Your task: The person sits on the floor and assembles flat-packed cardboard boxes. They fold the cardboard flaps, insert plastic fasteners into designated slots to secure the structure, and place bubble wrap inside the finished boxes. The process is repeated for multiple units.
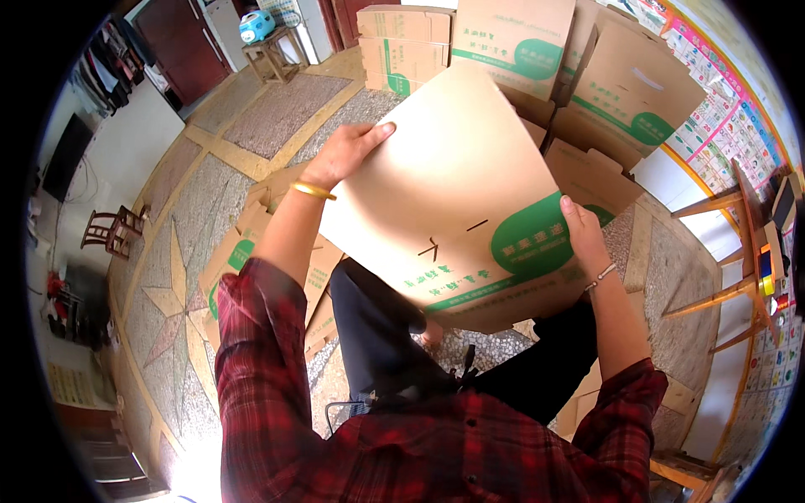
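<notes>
Up front, both hands grip one flattened carton [453,193], held tilted over the person's lap. Left hand [345,152] clamps the upper left edge, thumb lying across the plain face and the fingers hidden behind the board. Right hand [581,235] takes the lower right edge, close to the green oval print, with its fingers laid flat on the face and the thumb out of sight; whether it wraps the edge I cannot tell. A gold bangle [313,191] sits on the left wrist, a thin bracelet [602,274] on the right.

Judging by the look, the carton is corrugated board: light for its size, stiff across the panel, yet ready to fold at the creases and to bow if held at one corner only. Its surface looks dry and matt, so slipping is unlikely. Opposite edges, as now, seem the soundest hold.

Beyond it, more flat cartons [251,251] lie on the patterned floor [168,318] beside the left knee, and made-up boxes [503,38] stand stacked behind. Farther off stand a wooden stool [272,54] and a chair [113,230].
</notes>
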The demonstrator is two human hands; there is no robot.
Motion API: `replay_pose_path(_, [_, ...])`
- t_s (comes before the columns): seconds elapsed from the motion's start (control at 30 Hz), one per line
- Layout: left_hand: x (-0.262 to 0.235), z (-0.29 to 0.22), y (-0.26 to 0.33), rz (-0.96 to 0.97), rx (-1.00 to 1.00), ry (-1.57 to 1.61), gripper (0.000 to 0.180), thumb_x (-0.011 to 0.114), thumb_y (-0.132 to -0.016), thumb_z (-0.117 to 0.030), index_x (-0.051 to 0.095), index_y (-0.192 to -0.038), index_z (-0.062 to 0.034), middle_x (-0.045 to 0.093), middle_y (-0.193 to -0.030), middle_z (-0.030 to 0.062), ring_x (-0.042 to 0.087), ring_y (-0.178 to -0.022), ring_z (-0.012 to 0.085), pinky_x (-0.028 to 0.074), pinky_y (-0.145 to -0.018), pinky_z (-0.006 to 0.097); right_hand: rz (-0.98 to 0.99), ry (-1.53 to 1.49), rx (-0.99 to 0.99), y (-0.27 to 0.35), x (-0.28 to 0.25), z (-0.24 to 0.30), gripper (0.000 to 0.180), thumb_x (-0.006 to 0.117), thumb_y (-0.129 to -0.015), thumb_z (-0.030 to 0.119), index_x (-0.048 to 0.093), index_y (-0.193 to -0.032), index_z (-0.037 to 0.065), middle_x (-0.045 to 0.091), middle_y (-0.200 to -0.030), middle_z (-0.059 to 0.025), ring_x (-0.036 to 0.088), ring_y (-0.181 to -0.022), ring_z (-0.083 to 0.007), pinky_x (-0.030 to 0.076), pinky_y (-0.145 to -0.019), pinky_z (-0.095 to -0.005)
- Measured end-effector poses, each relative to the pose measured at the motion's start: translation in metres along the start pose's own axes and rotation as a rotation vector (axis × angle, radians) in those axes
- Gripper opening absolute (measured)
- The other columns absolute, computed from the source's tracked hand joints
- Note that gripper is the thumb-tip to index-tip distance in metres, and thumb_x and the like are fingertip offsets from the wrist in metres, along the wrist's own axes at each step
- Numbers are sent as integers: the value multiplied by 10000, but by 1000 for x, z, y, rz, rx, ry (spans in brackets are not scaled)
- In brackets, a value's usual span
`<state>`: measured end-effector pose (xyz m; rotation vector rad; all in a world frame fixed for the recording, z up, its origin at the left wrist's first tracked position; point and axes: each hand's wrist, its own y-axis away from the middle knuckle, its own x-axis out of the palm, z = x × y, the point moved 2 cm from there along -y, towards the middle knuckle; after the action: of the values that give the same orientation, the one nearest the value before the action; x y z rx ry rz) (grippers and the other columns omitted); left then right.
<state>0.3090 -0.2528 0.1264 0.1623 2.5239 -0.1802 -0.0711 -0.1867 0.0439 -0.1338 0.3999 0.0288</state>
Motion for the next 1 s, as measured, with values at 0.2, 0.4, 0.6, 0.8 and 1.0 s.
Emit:
replay_pose_path(0.2, [-2,-39,-5,44,116,-104,552,510,-834,-491,614,-966,35,630,-790,154,599,-734,233,463,-707,325,-131,28,-10,-8,-3,-14,481,414,-922,370,566,-1034,-71,610,-964,-125,551,-903,-177,406,-823,-281])
replay_pose_path(0.4, [9,-62,10,115,207,-148,541,503,-838,-493,626,-937,24,629,-754,171,604,-713,271,467,-704,353,-62,93,-188,-21,-19,-29,470,506,-883,299,447,-1218,-27,493,-1206,-154,458,-1119,-219,343,-946,-299])
replay_pose_path(0.6, [27,-50,21,202,394,-14,499,532,-840,-459,635,-850,29,602,-643,111,549,-596,177,464,-619,300,68,55,-553,-43,-6,115,636,603,-794,152,292,-1326,-10,386,-1310,-155,390,-1197,-239,331,-973,-350])
replay_pose_path(0.8, [25,-45,26,268,393,82,481,546,-838,-448,638,-785,21,563,-585,46,508,-563,105,442,-559,259,361,-171,-174,-55,16,131,309,597,-836,174,550,-1082,-8,606,-976,-40,553,-879,-106,449,-779,-261])
replay_pose_path(1.0, [-9,25,30,477,88,-72,628,669,-712,-503,594,-1064,12,621,-980,125,582,-884,226,442,-814,299,196,-263,-141,-55,23,118,312,619,-825,194,563,-1061,-3,607,-968,-53,565,-857,-113,457,-754,-257])
